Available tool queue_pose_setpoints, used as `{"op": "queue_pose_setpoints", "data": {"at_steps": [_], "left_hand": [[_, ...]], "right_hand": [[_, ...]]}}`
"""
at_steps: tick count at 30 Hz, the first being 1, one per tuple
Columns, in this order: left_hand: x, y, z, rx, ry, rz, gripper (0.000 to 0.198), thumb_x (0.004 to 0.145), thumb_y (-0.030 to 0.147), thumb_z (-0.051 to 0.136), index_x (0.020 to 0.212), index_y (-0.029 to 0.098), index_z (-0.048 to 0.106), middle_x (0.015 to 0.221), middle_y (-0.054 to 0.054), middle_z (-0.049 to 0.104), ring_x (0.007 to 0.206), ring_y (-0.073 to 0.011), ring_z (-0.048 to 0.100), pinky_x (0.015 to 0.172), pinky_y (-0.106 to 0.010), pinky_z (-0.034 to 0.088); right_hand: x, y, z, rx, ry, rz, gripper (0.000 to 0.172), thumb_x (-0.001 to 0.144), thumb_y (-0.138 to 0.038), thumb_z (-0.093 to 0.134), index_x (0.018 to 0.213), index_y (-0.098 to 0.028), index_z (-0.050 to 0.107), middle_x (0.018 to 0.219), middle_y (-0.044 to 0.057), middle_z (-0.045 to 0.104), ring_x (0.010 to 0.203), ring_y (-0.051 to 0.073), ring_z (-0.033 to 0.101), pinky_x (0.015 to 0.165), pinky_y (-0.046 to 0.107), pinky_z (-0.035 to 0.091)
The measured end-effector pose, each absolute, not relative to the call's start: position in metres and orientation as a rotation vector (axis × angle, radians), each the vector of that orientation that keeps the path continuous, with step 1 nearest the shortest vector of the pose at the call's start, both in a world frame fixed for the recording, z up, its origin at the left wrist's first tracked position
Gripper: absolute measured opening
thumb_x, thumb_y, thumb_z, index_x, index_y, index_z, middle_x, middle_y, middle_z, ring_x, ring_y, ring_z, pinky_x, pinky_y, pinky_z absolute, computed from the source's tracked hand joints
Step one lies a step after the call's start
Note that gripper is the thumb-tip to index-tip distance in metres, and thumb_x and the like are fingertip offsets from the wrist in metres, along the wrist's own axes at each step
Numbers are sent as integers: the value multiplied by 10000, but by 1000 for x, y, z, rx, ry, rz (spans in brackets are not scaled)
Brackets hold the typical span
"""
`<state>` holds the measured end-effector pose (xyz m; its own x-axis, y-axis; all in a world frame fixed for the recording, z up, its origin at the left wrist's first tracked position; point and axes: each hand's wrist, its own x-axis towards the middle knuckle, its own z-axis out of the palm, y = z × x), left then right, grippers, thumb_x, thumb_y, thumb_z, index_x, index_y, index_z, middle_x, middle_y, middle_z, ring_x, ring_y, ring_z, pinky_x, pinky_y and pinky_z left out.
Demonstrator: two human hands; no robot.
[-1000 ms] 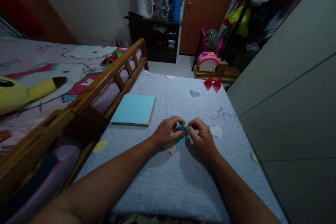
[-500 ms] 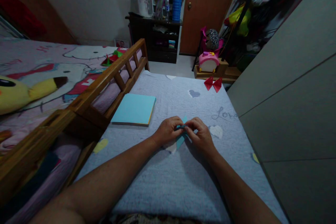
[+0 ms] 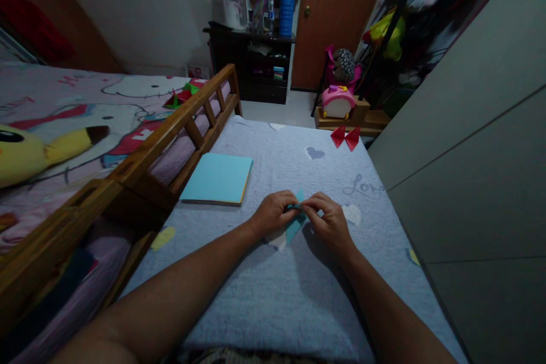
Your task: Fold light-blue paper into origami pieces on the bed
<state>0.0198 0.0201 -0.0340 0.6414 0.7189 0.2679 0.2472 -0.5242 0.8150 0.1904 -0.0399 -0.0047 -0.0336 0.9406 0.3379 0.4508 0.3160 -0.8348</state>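
Observation:
Between my hands is a small folded piece of light-blue paper (image 3: 294,230), its pointed ends showing above and below my fingers. My left hand (image 3: 273,213) is closed, pinching the paper's middle from the left. From the right, my right hand (image 3: 330,219) pinches the same paper with thumb and forefinger. My fingers hide the folds at its centre. A square stack of paper (image 3: 219,178), light blue on top, lies to the left of my left hand. Two red folded paper pieces (image 3: 344,137) stand at the far right corner of the bed.
A pale blue patterned sheet (image 3: 256,307) covers the surface under my hands. Along the left runs a wooden bed rail (image 3: 179,125), with a yellow plush toy (image 3: 25,153) beyond it. Grey cabinet doors (image 3: 478,182) rise on the right.
My right fingertips have shifted very slightly on the blue paper, showing a little more of it. Both hands otherwise stay in place, and the stack and red pieces have not moved.

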Motion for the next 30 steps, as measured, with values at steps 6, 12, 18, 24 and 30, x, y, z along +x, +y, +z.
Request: {"op": "queue_pose_setpoints", "data": {"at_steps": [6, 12, 18, 24, 30], "left_hand": [[16, 21, -33, 2099, 816, 746, 84, 828, 177, 637, 849, 175, 718, 824, -19, 626, 794, -150, 589, 738, -252, 447], [9, 24, -28, 2103, 881, 707, 69, 787, 165, 649, 837, 165, 696, 883, -34, 614, 829, -165, 584, 761, -268, 447], [6, 28, -25, 1879, 901, 759, 132, 862, 242, 561, 877, 159, 663, 832, -13, 612, 755, -146, 560, 712, -259, 437], [6, 29, -27, 1591, 783, 728, 205, 921, 355, 529, 962, 163, 586, 658, 45, 516, 569, -98, 472, 555, -206, 378], [10, 28, -29, 1512, 721, 729, 212, 911, 381, 540, 977, 180, 552, 718, 34, 536, 597, -94, 486, 557, -197, 371]], "right_hand": [[199, -40, -4, -1297, -1543, 724, 192, 887, -244, 557, 923, -211, 743, 813, 33, 622, 772, 172, 592, 710, 298, 461], [202, -38, -13, -1425, -1406, 738, 239, 892, -285, 539, 1026, -185, 711, 936, 58, 671, 866, 200, 611, 802, 330, 473], [204, -35, -24, -1467, -1435, 707, 233, 891, -299, 530, 986, -182, 708, 952, 70, 685, 908, 216, 630, 830, 345, 479], [203, -33, -30, -1494, -1299, 867, 332, 888, -371, 518, 1137, -181, 627, 1077, 91, 691, 826, 186, 626, 716, 315, 502], [201, -34, -26, -1451, -1327, 887, 254, 873, -352, 540, 1025, -187, 662, 914, 50, 685, 798, 191, 622, 695, 303, 492]]}}
